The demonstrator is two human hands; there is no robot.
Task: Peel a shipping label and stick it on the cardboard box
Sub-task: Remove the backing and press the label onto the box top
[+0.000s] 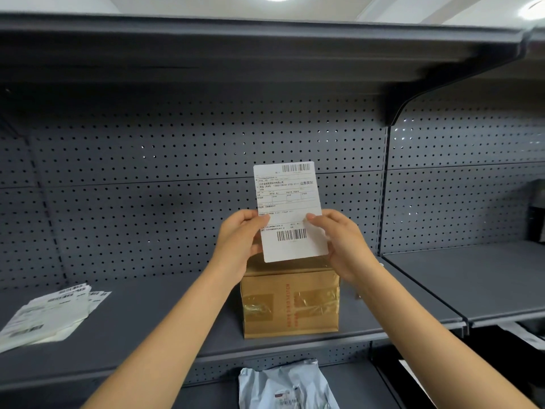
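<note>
— Where's the shipping label (290, 211) just now?

— Up in the air, directly above the cardboard box (290, 302), printed side towards the person, tilted slightly. The left hand (239, 240) has its grip pinched on the label's left edge, thumb on the front. The right hand (339, 240) is pinched on the right edge the same way.

— And the box?

— It sits on the grey shelf (153, 326), below both hands, brown tape across its front. Well to the left of the box, on the same shelf, lies a loose pile of label sheets (50, 314). Below the box, on the lower shelf, lies a pale plastic mailer bag (283, 385).
</note>
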